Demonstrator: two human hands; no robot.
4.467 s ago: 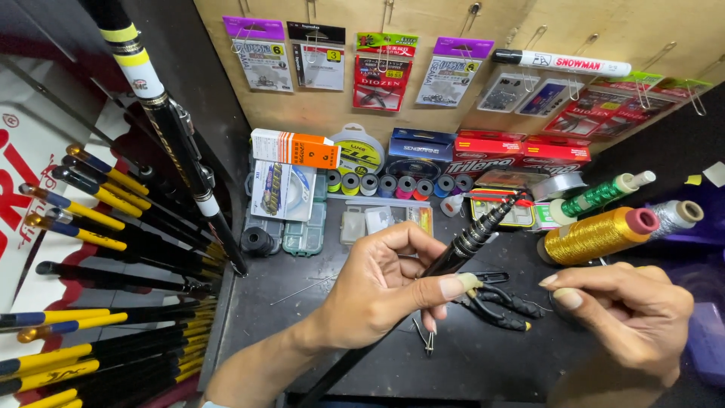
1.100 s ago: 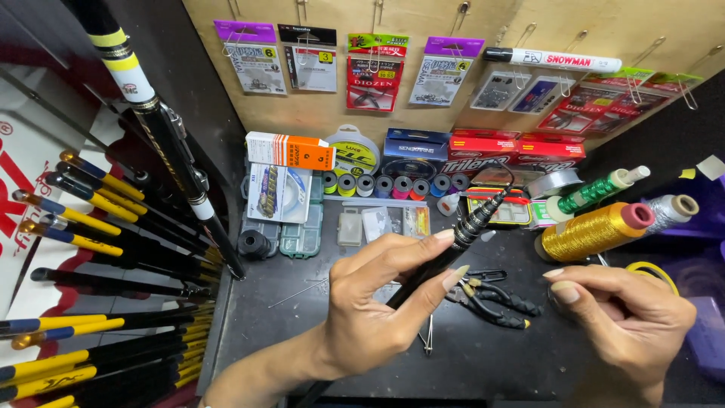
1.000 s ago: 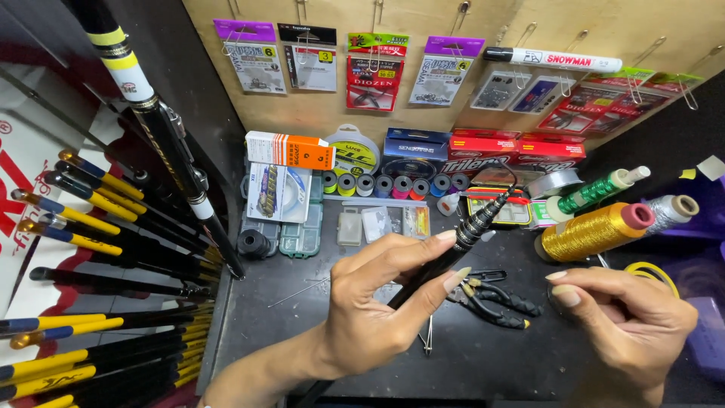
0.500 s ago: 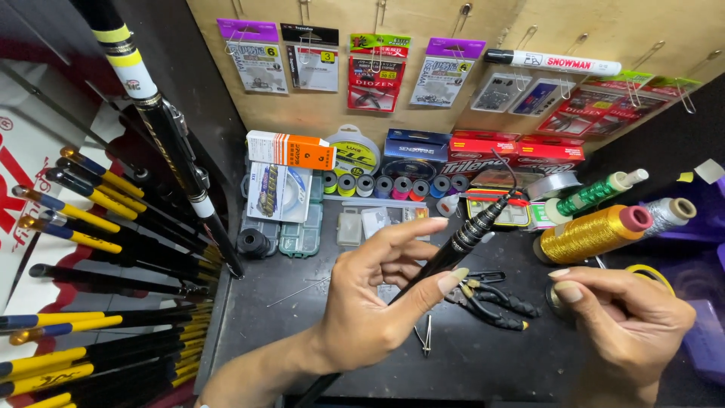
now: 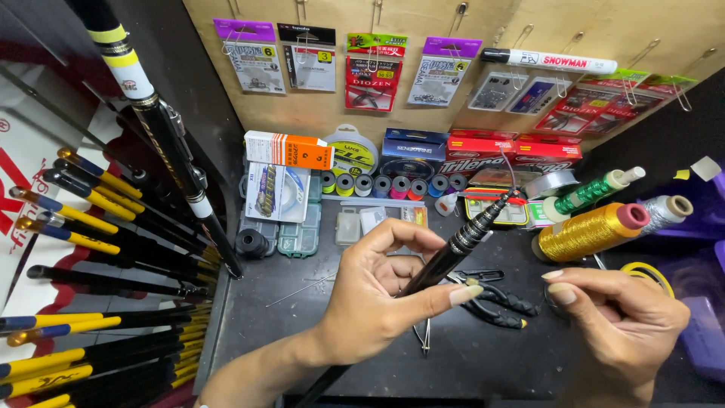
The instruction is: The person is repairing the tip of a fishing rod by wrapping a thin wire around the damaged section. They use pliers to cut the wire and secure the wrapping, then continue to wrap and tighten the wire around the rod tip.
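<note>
My left hand (image 5: 381,298) grips a slim black fishing rod (image 5: 461,243) between thumb and fingers, its tip slanting up to the right over the dark bench. A short red piece sits at the rod's tip (image 5: 504,198). My right hand (image 5: 615,321) is at the lower right with fingers curled and pinched together; whether it holds a fine thread I cannot tell. Black-handled pliers (image 5: 498,302) lie on the bench between the two hands. A gold thread spool (image 5: 589,230) lies just beyond my right hand.
Black and yellow rods (image 5: 98,219) fill a rack on the left. Small thread spools (image 5: 393,185), boxes (image 5: 287,149), tackle trays (image 5: 298,238), green (image 5: 593,193) and silver (image 5: 664,210) spools line the back. Hook packets (image 5: 370,72) and a marker (image 5: 547,60) hang on the wooden board.
My left hand has shifted its grip, with the thumb and forefinger now spread further along the rod. The right hand stays low at the right, barely moved.
</note>
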